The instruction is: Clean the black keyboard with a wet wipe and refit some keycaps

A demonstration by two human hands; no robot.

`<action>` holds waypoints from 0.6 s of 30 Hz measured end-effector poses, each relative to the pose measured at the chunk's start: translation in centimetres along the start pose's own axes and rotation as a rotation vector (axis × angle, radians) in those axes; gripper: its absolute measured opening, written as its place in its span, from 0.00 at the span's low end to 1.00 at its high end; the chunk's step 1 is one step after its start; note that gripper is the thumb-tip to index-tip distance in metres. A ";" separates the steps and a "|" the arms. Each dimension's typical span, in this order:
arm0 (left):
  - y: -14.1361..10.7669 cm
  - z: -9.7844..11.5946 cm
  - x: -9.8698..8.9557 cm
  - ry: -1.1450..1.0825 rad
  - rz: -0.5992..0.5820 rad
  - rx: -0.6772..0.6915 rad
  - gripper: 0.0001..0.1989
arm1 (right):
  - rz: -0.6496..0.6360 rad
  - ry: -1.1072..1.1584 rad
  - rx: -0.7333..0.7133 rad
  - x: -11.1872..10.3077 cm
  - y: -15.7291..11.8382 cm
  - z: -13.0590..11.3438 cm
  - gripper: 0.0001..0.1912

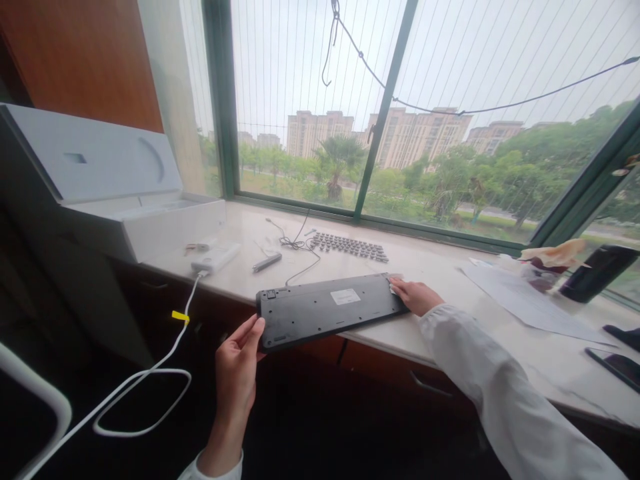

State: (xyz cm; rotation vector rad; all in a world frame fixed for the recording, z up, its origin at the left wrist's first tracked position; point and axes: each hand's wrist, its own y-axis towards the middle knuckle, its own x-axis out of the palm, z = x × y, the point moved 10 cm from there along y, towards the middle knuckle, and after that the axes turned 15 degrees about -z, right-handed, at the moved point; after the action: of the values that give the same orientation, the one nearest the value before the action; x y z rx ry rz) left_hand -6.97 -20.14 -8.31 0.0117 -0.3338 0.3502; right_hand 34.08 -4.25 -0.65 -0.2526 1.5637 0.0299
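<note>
A black keyboard (325, 310) lies upside down on the pale window ledge (430, 267), its white label facing up and its near edge hanging over the ledge's front. My left hand (239, 363) grips the keyboard's left end, thumb on top. My right hand (417, 295) holds its right end, with a small white scrap under the fingers. Behind the keyboard, several loose dark keycaps (353, 247) lie in rows near the window frame.
An open white box (115, 200) stands at the left. A white power bank (216, 259) with a white cable (150, 373) trails off the ledge. A grey pen-like tool (267, 262) and thin wire (297, 243) lie nearby. Paper (520, 300), a dark bottle (597, 270) and phones (617, 363) sit right.
</note>
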 end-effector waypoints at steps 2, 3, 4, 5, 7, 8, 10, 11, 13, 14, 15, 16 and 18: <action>0.0 0.0 0.0 -0.003 0.001 0.001 0.25 | 0.003 0.005 0.020 -0.2 1.1 0.9 0.25; 0.1 0.0 0.0 -0.001 0.003 0.000 0.25 | 0.008 0.008 0.029 -0.4 1.7 1.1 0.25; 0.1 0.0 0.0 0.001 0.005 -0.002 0.25 | 0.013 0.011 0.037 -0.5 2.3 1.1 0.25; 0.1 0.1 0.0 0.005 0.006 -0.003 0.24 | 0.019 0.014 0.044 -0.7 2.9 1.0 0.25; 0.1 0.1 0.0 0.013 0.001 -0.004 0.24 | 0.026 0.020 0.052 -1.0 3.9 0.4 0.25; 0.1 0.2 0.0 0.016 -0.004 -0.004 0.24 | 0.028 0.022 0.049 -1.1 4.3 -0.1 0.25; 0.1 0.1 0.1 0.018 -0.008 -0.004 0.23 | 0.033 0.025 0.015 -1.4 4.6 -1.9 0.23; 0.1 0.1 0.1 0.015 -0.008 -0.005 0.23 | 0.037 0.024 -0.017 -1.5 4.5 -3.3 0.23; 0.1 0.0 0.1 0.005 -0.009 -0.003 0.24 | 0.051 0.021 -0.107 -1.5 3.8 -6.8 0.22; 0.1 -0.1 0.1 0.000 -0.009 -0.002 0.25 | 0.061 0.017 -0.164 -1.5 3.2 -9.0 0.22; 0.0 -0.2 0.0 -0.002 -0.007 -0.001 0.25 | 0.070 0.013 -0.227 -1.4 2.5 -11.4 0.22; 0.0 -0.2 0.0 0.001 -0.005 -0.001 0.25 | 0.077 0.010 -0.292 -1.4 1.7 -13.9 0.22; 0.0 -0.2 0.0 0.014 -0.001 -0.002 0.25 | 0.089 0.004 -0.412 -1.2 0.1 -19.1 0.21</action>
State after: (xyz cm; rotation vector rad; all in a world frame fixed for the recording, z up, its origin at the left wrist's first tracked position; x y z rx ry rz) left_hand -6.87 -20.15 -8.48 0.0072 -0.3203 0.3483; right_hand 15.26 -7.42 0.75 -0.5057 1.5621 0.4237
